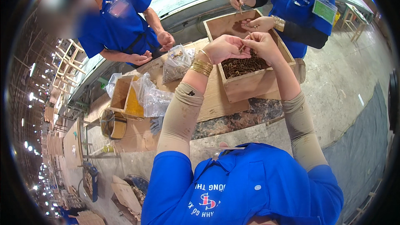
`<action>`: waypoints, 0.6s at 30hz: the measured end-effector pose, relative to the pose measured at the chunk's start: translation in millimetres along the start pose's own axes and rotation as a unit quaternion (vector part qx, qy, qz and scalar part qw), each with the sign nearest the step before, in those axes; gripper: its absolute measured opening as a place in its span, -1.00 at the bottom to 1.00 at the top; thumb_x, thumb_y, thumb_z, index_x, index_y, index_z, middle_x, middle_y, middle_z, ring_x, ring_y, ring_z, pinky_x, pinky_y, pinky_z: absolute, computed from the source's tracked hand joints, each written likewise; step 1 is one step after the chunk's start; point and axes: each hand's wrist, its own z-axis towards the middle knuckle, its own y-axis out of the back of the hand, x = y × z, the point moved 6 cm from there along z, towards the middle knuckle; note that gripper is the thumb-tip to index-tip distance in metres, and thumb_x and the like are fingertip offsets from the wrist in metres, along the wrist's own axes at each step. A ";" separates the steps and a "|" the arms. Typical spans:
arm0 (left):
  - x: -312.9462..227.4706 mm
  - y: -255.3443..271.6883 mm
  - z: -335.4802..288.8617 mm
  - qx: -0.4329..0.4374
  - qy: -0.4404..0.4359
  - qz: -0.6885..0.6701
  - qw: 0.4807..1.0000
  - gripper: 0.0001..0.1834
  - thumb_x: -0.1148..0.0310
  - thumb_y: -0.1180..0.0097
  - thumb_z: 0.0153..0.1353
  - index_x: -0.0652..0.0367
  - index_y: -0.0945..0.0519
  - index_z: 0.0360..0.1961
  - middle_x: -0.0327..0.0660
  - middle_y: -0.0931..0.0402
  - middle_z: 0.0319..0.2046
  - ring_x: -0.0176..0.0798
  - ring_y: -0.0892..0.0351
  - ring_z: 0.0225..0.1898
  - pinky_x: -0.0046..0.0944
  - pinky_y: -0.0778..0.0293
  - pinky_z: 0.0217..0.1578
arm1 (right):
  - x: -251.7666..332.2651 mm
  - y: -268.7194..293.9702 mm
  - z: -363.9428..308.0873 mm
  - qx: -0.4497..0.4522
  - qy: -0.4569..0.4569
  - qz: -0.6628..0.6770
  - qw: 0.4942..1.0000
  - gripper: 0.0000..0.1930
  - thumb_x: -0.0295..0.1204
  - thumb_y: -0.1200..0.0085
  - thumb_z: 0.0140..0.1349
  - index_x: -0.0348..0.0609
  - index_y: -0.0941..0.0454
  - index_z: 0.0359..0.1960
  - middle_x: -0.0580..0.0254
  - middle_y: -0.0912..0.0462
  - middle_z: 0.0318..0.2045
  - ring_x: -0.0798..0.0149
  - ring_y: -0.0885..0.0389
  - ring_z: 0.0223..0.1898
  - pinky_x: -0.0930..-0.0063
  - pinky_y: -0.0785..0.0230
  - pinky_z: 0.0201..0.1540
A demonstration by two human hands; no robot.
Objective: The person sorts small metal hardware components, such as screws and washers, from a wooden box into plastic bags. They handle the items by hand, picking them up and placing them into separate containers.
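Note:
An open wooden box (251, 84) stands before me with a heap of brown, brass-coloured screws (246, 65) in it. Above the heap, my left hand (227, 49) is palm up, its fingers curled around a small brass-coloured screw (242, 48). Close beside it, my right hand (264, 48) pinches another thin screw between thumb and fingertips. The two hands nearly touch, and their fingers partly hide what they hold. Across the box, a co-worker's hands (259, 24) hold a similar small piece over its far side.
Left of the box are a clear bag of small hardware (177, 64), crumpled plastic bags (153, 96) and a smaller wooden box (122, 89). Another person in blue (125, 21) stands at the far left, hands over the wooden table (208, 110). A grey glove (156, 125) lies nearer.

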 end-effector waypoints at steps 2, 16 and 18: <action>-1.6 0.1 -2.5 0.002 0.007 0.013 1.000 -0.69 0.70 0.14 0.02 0.49 -0.37 -0.15 -0.02 -0.42 -0.17 -0.14 -0.47 -0.12 -0.21 -0.40 -0.01 | 2.8 -2.5 -2.5 0.001 -0.026 0.027 0.999 -0.84 -0.42 -0.06 0.07 -0.30 -0.51 -0.49 0.33 -0.51 -0.63 0.58 -0.40 -0.61 0.71 -0.23 -0.58; 0.5 6.0 -5.2 -0.105 0.018 -0.023 0.994 -0.76 0.60 0.08 0.10 0.50 -0.37 -0.19 0.06 -0.47 -0.33 -0.08 -0.55 -0.27 -0.27 -0.52 -0.19 | 29.2 -0.4 -13.8 -0.095 0.135 -0.179 0.970 -0.84 -0.43 -0.06 0.01 -0.31 -0.50 -0.55 0.15 -0.52 -0.67 0.37 -0.47 -0.61 0.53 -0.27 -0.54; 0.7 6.3 -5.4 -0.113 0.007 -0.053 0.992 -0.78 0.61 0.10 0.10 0.51 -0.38 -0.21 0.05 -0.47 -0.34 -0.08 -0.55 -0.27 -0.26 -0.52 -0.19 | 38.7 -4.6 -16.6 -0.115 0.165 -0.242 0.949 -0.85 -0.43 -0.07 0.00 -0.30 -0.50 -0.53 0.05 -0.52 -0.64 0.25 -0.51 -0.58 0.46 -0.30 -0.50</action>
